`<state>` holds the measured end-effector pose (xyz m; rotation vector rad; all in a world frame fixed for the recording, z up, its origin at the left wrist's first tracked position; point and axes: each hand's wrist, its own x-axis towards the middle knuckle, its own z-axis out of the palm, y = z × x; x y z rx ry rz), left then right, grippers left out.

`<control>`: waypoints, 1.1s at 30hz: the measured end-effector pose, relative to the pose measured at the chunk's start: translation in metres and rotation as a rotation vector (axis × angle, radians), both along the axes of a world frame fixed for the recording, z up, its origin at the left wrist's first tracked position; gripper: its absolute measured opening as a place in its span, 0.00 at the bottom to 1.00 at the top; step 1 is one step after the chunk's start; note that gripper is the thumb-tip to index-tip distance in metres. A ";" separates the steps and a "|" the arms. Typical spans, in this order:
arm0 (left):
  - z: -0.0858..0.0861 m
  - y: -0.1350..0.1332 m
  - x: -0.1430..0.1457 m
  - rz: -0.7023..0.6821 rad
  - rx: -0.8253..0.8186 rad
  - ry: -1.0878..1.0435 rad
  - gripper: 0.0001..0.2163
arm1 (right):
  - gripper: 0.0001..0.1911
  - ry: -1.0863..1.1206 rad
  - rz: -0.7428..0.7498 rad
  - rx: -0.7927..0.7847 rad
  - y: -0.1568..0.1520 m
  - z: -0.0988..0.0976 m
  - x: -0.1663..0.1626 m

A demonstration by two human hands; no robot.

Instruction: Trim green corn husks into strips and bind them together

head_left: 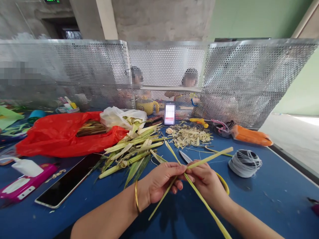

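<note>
Over the blue table (261, 202), my left hand (161, 181) and my right hand (205, 182) meet, both pinched on crossed pale green leaf strips (199, 196). One strip runs up right toward a thread spool, another runs down toward me. Yellow-handled scissors (223, 182) lie under my right hand, their blades (185, 156) pointing away. A gold bangle (136, 196) circles my left wrist.
A pile of leaf strips (129, 149) lies ahead, beside a red plastic bag (62, 134) and a white bag (119, 116). Leaf trimmings (189, 135), a grey thread spool (245, 162), a phone (67, 182), a pink case (23, 186), an orange cutter (250, 135). A perforated metal screen (161, 73) stands behind, with people beyond.
</note>
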<state>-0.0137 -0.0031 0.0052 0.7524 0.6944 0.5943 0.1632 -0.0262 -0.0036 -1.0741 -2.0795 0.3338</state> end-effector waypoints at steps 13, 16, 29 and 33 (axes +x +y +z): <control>0.009 -0.001 0.005 0.304 0.345 0.351 0.12 | 0.18 -0.079 -0.272 -0.090 -0.006 0.021 0.010; 0.006 -0.010 0.008 0.009 0.337 0.322 0.14 | 0.13 -0.015 -0.244 0.003 -0.007 0.023 0.009; -0.007 -0.018 0.021 -0.070 0.181 0.404 0.21 | 0.08 0.193 -0.109 -0.048 -0.019 0.019 -0.003; -0.010 -0.006 0.015 0.162 0.009 0.260 0.19 | 0.05 -0.190 -0.044 0.324 -0.026 0.021 -0.003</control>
